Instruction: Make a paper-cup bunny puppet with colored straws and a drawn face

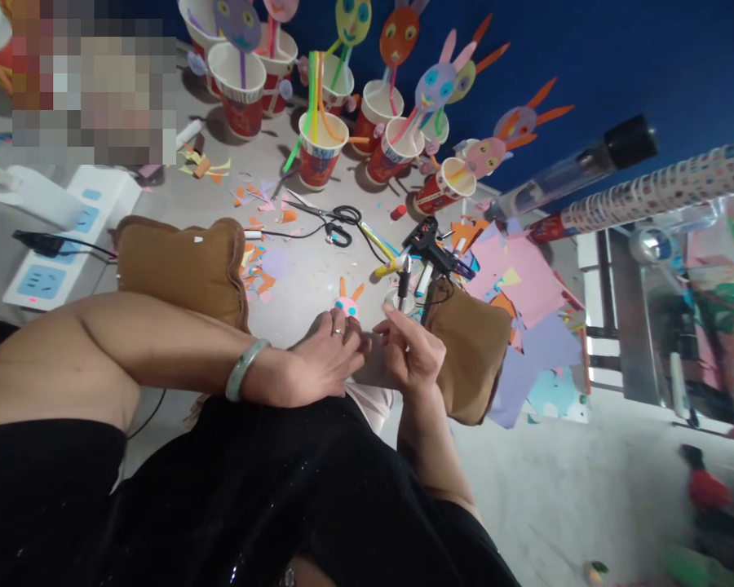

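Observation:
A pink paper rabbit head with orange ears and blue eyes lies near the front of the table. My left hand, wearing a ring, holds it, and the fingers cover its lower part. Close by on the right is my right hand, its index finger reaching forward and the others curled. What sits between its thumb and index finger, if anything, is hidden. Just beyond that index finger is a black pen, its near end partly out of sight. Above it lies a black glue gun.
Brown cushions flank my arms. Black-handled scissors and paper scraps lie ahead. Red paper cups with rabbit heads on straws line the back. Coloured paper sheets are at right, a power strip at left.

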Demonstrator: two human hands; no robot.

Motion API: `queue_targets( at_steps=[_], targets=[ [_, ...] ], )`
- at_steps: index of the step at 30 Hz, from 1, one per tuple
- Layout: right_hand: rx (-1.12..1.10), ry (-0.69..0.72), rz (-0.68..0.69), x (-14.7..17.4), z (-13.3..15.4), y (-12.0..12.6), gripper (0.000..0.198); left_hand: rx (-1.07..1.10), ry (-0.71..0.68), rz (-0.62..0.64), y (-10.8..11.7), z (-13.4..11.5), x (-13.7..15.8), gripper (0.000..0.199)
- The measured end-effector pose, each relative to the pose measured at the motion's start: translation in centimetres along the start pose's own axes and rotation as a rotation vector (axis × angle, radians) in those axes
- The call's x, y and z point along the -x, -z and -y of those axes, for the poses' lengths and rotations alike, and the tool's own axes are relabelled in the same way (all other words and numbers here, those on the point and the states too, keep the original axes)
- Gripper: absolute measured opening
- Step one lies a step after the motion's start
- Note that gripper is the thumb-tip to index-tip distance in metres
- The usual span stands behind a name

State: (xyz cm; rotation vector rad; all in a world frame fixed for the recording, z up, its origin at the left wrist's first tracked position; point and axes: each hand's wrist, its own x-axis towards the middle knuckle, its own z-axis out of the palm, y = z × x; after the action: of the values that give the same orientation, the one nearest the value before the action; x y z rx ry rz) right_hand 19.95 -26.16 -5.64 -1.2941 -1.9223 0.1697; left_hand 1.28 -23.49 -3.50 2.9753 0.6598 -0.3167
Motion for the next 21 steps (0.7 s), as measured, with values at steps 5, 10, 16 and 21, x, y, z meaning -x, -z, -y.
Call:
queue_targets(
  at_steps=[5, 10, 16, 21],
  targets=[
    [-0.051, -0.051, 0.006, -0.3, 0.1, -0.4, 0.041, 0.011, -0.023, -0.041, 0.1, -0.1, 0.3, 0.074],
    [-0.130, -0.036, -0.035, 0.6, -0.8, -1.1, 0.039, -0.141, -0.025, -0.285, -0.3, -1.3, 1.5, 0.033],
    [-0.218, -0.054, -0.170, 2.3, -1.2, -2.2, 0.023, -0.112, 0.017, -0.306, -1.0, -1.7, 1.9, 0.033],
    [-0.367, -0.177, -0.280, 1.6, 0.2, -2.9, 0.039, -0.021, -0.019, -0.099, -0.3, -0.8, 1.6, 0.054]
  ],
)
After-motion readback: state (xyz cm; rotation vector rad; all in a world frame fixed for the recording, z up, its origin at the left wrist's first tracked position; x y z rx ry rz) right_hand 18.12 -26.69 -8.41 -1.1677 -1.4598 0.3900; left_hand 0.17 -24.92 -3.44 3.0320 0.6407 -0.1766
